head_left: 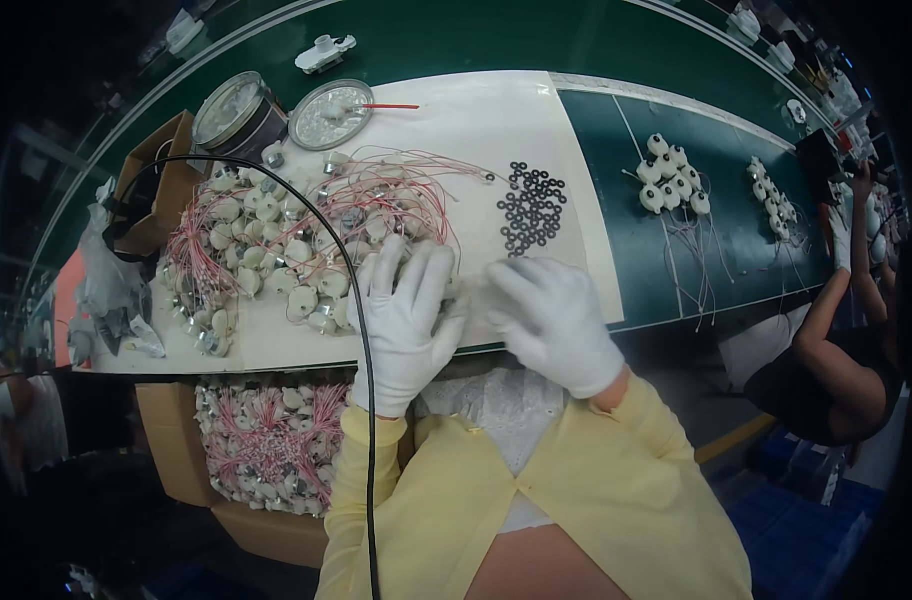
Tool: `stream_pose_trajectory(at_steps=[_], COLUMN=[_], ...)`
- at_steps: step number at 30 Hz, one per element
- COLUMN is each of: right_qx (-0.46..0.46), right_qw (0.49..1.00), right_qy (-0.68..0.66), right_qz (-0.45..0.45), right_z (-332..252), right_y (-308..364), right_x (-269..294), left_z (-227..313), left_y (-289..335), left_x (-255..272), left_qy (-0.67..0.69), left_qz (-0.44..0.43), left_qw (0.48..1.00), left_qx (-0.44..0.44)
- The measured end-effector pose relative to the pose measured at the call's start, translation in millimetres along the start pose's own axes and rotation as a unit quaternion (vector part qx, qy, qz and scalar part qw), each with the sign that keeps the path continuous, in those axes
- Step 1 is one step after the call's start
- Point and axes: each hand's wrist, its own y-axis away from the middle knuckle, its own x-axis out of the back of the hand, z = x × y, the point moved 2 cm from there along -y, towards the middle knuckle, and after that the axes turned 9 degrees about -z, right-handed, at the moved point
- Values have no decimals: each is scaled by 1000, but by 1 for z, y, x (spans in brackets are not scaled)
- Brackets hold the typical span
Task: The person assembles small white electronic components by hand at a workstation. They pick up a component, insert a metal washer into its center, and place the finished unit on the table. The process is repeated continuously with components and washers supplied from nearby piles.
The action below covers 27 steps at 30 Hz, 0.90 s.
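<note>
My left hand (406,315), in a white glove, lies at the near right edge of a heap of small white round motor-like parts (266,205) with silvery bodies and red and white wires. Its fingers are stretched out and a little apart; what lies beneath them is hidden. My right hand (561,325), also gloved in white, hangs over the white sheet (486,135), just nearer to me than a cluster of small black rings (529,210). Motion smears its fingers, so I cannot make out anything in them.
A black cable (353,270) arches over the heap and my left arm. A tub (238,110), a round lid (331,115) and a cardboard box (151,190) stand behind. More wired parts (671,175) sit right. Below is a full carton (176,440). A co-worker's arm (826,330) shows far right.
</note>
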Motion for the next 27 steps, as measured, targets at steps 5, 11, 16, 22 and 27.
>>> stream_pose_trajectory(at_steps=[5, 11, 16, 22, 27], right_qx=[-38, -26, 1, -68, -37], right_qw=[996, 992, 997, 986, 815], right_qy=[55, 112, 79, -151, -540], right_qz=[56, 45, -3, 1, 207], right_z=[-28, -35, -30, -17, 11], right_y=[-27, -36, -36, -31, -38], right_x=[-38, -61, -68, -38, 21], left_z=[-15, -26, -31, -29, -20], left_y=[21, 46, 39, 44, 39], left_x=[15, 21, 22, 18, 23], left_qy=[45, -99, -107, -55, -26], left_qz=[109, 51, 24, 58, 88], left_qw=[993, 981, 983, 988, 987], left_qx=[-2, 156, 149, 132, 130])
